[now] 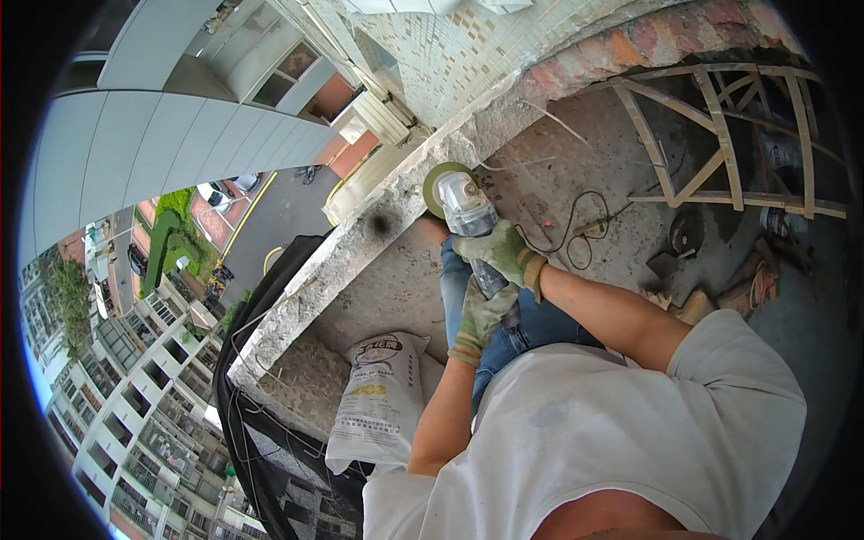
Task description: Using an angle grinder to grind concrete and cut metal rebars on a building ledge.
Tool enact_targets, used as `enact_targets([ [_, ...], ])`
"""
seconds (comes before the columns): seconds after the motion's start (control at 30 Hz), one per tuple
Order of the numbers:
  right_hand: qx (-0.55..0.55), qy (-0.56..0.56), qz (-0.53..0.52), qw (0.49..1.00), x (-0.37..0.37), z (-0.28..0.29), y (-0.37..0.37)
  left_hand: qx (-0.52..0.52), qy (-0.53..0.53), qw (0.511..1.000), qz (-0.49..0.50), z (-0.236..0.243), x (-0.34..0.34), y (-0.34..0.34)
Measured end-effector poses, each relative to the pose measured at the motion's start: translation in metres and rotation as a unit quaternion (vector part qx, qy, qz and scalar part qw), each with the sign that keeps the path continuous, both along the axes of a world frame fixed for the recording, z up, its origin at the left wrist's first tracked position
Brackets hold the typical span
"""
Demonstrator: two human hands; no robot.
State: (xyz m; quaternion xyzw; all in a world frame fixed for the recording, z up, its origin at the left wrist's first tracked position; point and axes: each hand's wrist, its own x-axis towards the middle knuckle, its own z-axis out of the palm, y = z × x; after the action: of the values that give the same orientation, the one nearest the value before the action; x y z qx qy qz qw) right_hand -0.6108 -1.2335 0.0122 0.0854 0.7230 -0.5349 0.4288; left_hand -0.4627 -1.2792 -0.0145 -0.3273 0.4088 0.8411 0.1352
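Observation:
An angle grinder (468, 214) with a round greenish disc lies in my grip over my bent leg in blue jeans. My right hand (502, 252), in a green glove, is wrapped round its body just behind the metal head. My left hand (483, 313), also gloved, is closed round the dark rear part of the grinder, lower down. The disc is beside the rough concrete edge (308, 292); whether they touch I cannot tell. A black cord (580, 202) loops on the dusty floor to the right.
A white printed sack (373, 405) sits at lower left, near black sheeting (234, 333). A wooden frame (720, 126), a round dark object (684, 229) and rubble are at right. A tiled wall (450, 63) rises beyond the edge; a street (252, 234) shows far below.

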Motion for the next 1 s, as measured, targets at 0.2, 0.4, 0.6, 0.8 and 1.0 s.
enact_targets([
  [0.2, 0.090, 0.044, 0.003, 0.995, -0.003, -0.011, 0.013, 0.024, -0.055, 0.997, -0.042, 0.003, -0.023, 0.012],
  [0.4, 0.066, -0.037, -0.076, 0.994, 0.009, -0.026, 0.005, -0.024, -0.075, 0.989, -0.128, -0.012, -0.016, -0.011],
  [0.6, 0.101, -0.058, -0.126, 0.985, 0.021, -0.033, -0.041, -0.035, -0.074, 0.982, -0.170, -0.025, -0.004, -0.057],
  [0.8, 0.147, -0.060, -0.095, 0.983, 0.023, -0.045, -0.071, -0.011, -0.111, 0.977, -0.180, -0.027, -0.006, -0.095],
  [1.0, 0.132, -0.058, -0.136, 0.980, 0.010, -0.053, -0.095, -0.002, -0.148, 0.968, -0.201, -0.035, -0.018, -0.117],
])
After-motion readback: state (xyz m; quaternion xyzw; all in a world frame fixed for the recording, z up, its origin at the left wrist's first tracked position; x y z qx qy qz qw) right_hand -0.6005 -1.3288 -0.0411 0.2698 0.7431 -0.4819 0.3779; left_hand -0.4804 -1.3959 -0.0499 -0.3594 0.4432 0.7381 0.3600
